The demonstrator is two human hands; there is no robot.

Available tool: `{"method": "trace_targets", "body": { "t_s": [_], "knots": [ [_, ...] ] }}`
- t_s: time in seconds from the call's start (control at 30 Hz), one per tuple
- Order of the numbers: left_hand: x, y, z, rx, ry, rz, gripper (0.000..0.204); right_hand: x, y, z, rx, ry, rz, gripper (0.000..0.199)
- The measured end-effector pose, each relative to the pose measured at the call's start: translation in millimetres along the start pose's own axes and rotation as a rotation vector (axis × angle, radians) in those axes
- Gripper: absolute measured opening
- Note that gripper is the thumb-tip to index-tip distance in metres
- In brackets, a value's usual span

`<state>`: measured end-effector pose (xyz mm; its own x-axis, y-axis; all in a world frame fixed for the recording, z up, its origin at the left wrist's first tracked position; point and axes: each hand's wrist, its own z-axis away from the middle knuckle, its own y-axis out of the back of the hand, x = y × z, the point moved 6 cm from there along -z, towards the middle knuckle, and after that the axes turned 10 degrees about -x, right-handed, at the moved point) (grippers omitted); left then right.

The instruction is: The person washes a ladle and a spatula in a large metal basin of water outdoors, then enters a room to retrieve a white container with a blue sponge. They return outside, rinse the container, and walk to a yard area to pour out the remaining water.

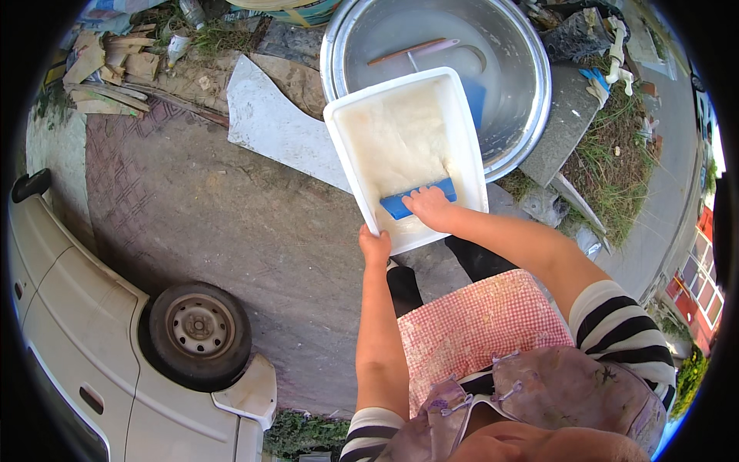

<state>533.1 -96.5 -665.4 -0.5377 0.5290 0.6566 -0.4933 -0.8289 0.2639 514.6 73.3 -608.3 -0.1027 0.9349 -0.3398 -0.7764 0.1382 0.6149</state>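
A white rectangular plastic tub [483,173] is tilted over the near edge of a wide metal basin [543,100]. My left hand [375,243] grips the tub's near left rim. In my right hand [431,208] is a blue scraper [396,205], pressed against the inside of the tub near its close end. A pale, creamy layer [400,142] coats the tub's inside. Cloudy liquid [493,54] fills the basin, where a long-handled tool [408,52] and a blue flat piece [473,104] also show; their kinds are unclear.
A pale board [273,123] lies left of the basin, with broken wood scraps [115,65] farther left. A light-coloured vehicle [85,323] with its wheel [198,331] stands at the lower left. On the right are a stone slab [566,115], grass [616,162] and a white tap pipe [618,58].
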Motion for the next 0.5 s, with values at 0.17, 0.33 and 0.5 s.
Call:
{"method": "trace_targets", "body": {
  "t_s": [0.17, 0.33, 0.5],
  "knots": [
    [38.1, 16.9, -13.2, 0.033, -0.006, -0.142, 0.026, -5.3, -2.8, 14.0, 0.01, 0.027, -0.049, 0.007],
    [84.0, 21.1, -24.1, 0.11, -0.166, 0.084, 0.028, -3.3, -6.6, 21.5, -0.044, 0.092, -0.192, 0.006],
    [92.4, 19.0, -24.3, 0.088, -0.15, 0.107, 0.029, 34.8, 2.9, 10.0, 0.022, 0.005, -0.277, 0.02]
  ]
}}
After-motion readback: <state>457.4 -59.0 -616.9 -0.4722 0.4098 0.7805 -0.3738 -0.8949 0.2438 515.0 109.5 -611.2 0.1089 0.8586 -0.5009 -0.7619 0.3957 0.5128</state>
